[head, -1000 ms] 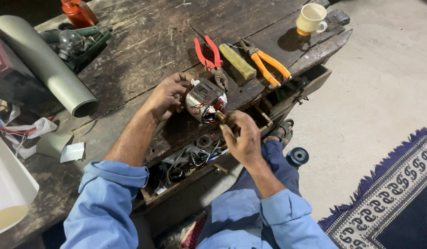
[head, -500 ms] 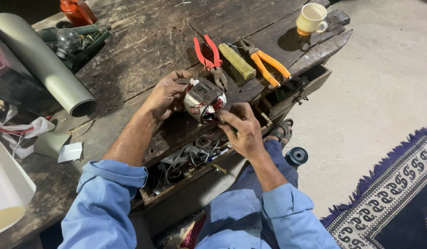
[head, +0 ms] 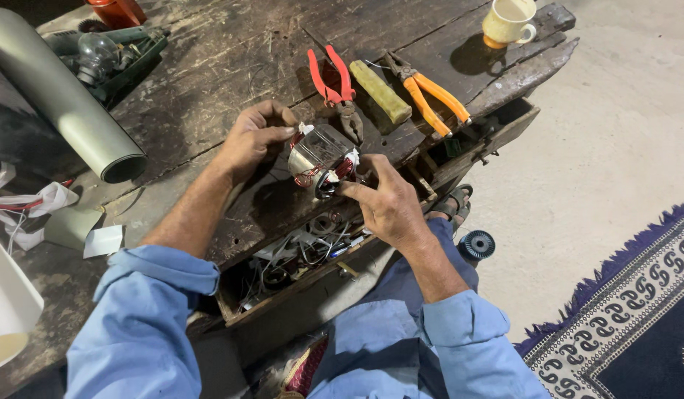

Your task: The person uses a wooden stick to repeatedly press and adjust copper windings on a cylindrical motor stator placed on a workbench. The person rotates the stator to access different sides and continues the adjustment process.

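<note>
Your left hand [head: 252,140] and right hand [head: 382,203] still pinch the silver, copper-wound motor stator [head: 323,159] above the scarred wooden worktop [head: 209,66]; your right hand has shifted closer, fingers at its end.

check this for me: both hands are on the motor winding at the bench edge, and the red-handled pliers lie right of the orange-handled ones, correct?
Not quite. The head view shows the red-handled pliers lying left of the orange-handled pliers, with a yellowish block between them. The rest holds: left hand and right hand both grip the motor winding at the bench edge.
</note>
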